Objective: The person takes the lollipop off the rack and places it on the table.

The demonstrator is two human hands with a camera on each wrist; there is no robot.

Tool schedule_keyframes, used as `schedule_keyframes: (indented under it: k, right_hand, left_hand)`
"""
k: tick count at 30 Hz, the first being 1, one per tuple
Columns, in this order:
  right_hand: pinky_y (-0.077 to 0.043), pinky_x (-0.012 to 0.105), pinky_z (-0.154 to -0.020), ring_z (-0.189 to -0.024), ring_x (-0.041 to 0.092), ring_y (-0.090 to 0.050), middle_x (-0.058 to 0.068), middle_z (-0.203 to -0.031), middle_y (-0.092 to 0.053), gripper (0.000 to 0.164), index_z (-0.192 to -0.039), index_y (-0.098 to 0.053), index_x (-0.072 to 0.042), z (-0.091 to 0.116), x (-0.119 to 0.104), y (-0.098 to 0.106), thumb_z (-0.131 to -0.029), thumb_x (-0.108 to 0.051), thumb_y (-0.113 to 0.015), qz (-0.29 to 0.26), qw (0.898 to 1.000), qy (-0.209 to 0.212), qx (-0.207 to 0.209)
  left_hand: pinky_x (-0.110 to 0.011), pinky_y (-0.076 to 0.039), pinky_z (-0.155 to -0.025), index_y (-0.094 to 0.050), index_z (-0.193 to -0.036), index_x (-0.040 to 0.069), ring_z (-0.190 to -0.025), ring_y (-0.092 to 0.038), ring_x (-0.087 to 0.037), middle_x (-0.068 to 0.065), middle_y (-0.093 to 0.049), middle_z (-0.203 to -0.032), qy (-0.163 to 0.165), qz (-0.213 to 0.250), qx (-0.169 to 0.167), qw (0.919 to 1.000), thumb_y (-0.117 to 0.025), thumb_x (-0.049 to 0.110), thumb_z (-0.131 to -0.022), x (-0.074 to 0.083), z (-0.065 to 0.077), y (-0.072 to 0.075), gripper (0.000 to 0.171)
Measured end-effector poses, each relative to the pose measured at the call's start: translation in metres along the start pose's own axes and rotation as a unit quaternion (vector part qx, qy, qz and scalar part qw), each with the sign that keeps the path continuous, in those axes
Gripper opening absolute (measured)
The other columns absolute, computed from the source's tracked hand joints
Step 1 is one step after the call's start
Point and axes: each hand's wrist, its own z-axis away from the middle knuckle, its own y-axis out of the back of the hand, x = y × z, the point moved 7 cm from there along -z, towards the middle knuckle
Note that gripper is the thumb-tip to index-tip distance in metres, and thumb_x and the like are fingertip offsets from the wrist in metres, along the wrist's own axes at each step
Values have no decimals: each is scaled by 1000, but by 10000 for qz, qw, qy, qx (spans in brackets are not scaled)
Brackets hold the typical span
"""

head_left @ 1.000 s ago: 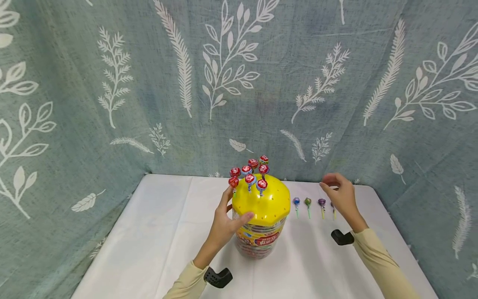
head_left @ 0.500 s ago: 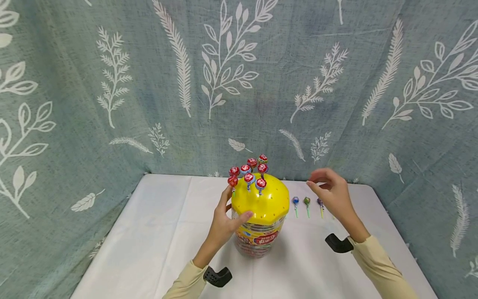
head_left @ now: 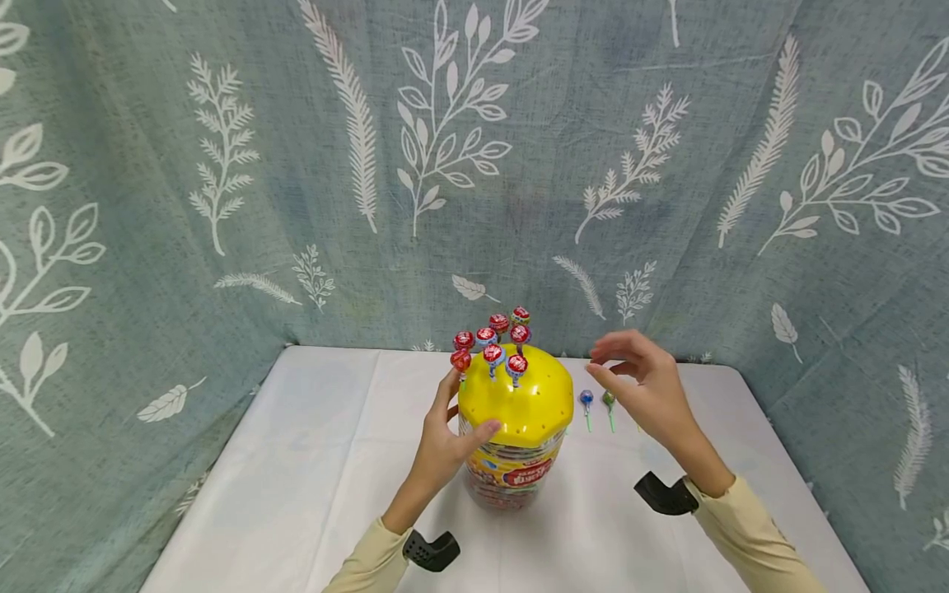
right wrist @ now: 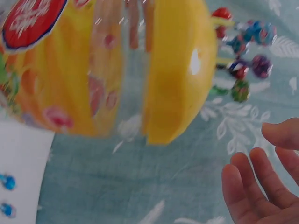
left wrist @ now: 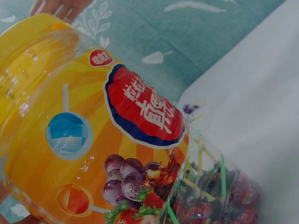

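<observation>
A large clear candy jar (head_left: 522, 471) with a yellow lid (head_left: 534, 403) stands on the table, a fruit-printed label (left wrist: 93, 140) wrapped around it. Several wrapped lollipops (head_left: 493, 355) stand upright in the lid's small holes, mostly on its left and back. My left hand (head_left: 443, 445) grips the jar at the lid's left side, thumb on the front edge and fingers partly hidden behind. To the right of the lid, my right hand (head_left: 638, 383) hovers with loosely bent fingers and holds nothing. In the right wrist view its fingers (right wrist: 264, 179) are spread apart from the lid.
On the white table (head_left: 296, 461), a blue lollipop (head_left: 586, 398) and a green lollipop (head_left: 610, 399) lie right of the jar. The right hand covers others beside them. A grey-green leaf-patterned curtain (head_left: 296, 165) surrounds the table at the back and sides.
My right hand has moved left, from above the right end of the lollipop row towards the lid. My left hand keeps its grip on the jar.
</observation>
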Motion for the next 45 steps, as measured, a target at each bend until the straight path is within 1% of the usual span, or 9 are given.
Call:
schedule_keyframes:
  k: [5, 13, 16, 21, 27, 31, 36, 41, 45]
  right_hand:
    - [-52, 22, -73, -88, 30, -60, 20, -97, -61, 28, -104, -58, 7, 0, -18, -10, -79, 14, -67, -119, 9995, 120, -250]
    - [-54, 26, -74, -90, 33, -60, 20, -99, -61, 32, -107, -56, 7, 0, -37, -30, -78, 13, -68, -201, 9975, 48, -672]
    - [-55, 29, -74, -92, 33, -60, 20, -100, -61, 35, -110, -56, 5, 0, -35, -40, -78, 11, -69, -315, 9965, 33, -775]
    - [-55, 32, -76, -93, 27, -62, 12, -102, -63, 39, -115, -55, 1, 0, -18, -57, -80, 6, -70, -522, 9952, 99, -818]
    - [-56, 32, -74, -91, 20, -64, 5, -103, -65, 40, -115, -56, -6, -2, -13, -74, -79, 2, -73, -542, 9954, 319, -723]
    - [-57, 35, -70, -84, 25, -65, 12, -96, -66, 40, -111, -55, 0, -4, -25, -78, -76, 11, -71, -435, 9957, 551, -609]
    - [-57, 38, -67, -76, 31, -65, 22, -87, -66, 37, -106, -53, 8, -4, -44, -76, -74, 19, -67, -390, 9951, 775, -484]
    - [-57, 37, -68, -77, 28, -65, 18, -87, -66, 37, -107, -53, 7, -2, -40, -72, -75, 18, -67, -477, 9955, 764, -303]
    - [-57, 33, -69, -80, 24, -65, 15, -90, -65, 40, -111, -54, 3, -3, -26, -68, -76, 16, -68, -734, 9945, 738, -129]
  left_hand:
    - [-56, -31, -103, -24, -149, 7, -135, -27, -34, -14, -29, -151, 16, 16, 28, 10000, -70, 23, -81, 0, 0, 0, 84]
    - [-56, -31, -103, -24, -149, 8, -135, -28, -34, -14, -30, -150, 55, -28, 32, 10000, -70, 24, -81, -1, 0, 1, 83]
    - [-55, -31, -104, -24, -149, 8, -135, -28, -33, -14, -30, -150, 113, -35, 27, 9999, -70, 24, -81, -2, 0, 1, 83]
    - [-55, -30, -105, -23, -149, 9, -135, -28, -32, -13, -30, -150, 131, -46, 1, 9999, -70, 24, -82, -2, 0, 1, 83]
    - [-56, -30, -104, -23, -149, 8, -136, -28, -33, -14, -31, -150, 38, -25, -13, 10000, -69, 23, -82, -2, 0, 0, 82]
    - [-56, -30, -104, -24, -149, 8, -135, -29, -33, -14, -31, -149, 36, -20, -7, 10000, -69, 22, -83, -2, 0, 0, 81]
    - [-56, -30, -104, -24, -149, 8, -135, -29, -33, -14, -31, -150, 40, -19, -23, 10000, -69, 21, -83, -2, 0, 0, 81]
    - [-56, -30, -105, -23, -149, 8, -135, -29, -33, -13, -30, -150, 65, -7, -48, 10000, -69, 21, -83, -1, -1, -1, 82]
    - [-55, -30, -105, -23, -149, 9, -135, -29, -32, -13, -30, -150, 72, -18, -44, 10000, -70, 23, -83, -1, -1, -1, 82]
